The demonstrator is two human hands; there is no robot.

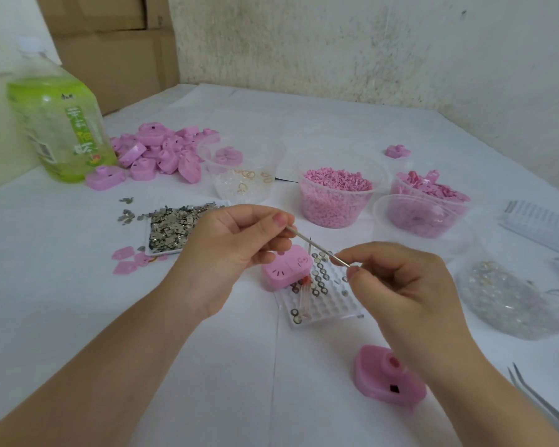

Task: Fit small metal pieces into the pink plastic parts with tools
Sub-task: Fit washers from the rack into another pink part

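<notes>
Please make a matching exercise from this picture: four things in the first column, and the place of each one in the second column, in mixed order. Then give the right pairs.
Things
1. green bottle
2. thin metal rod
3. tweezers
4. tray of metal pieces

Places
a. lying at the near right corner of the table
b. standing at the far left
c. pinched between the left hand and the right hand
d. partly hidden behind the left hand, toward the left

Pairs: 1-b, 2-c, 3-a, 4-d
</notes>
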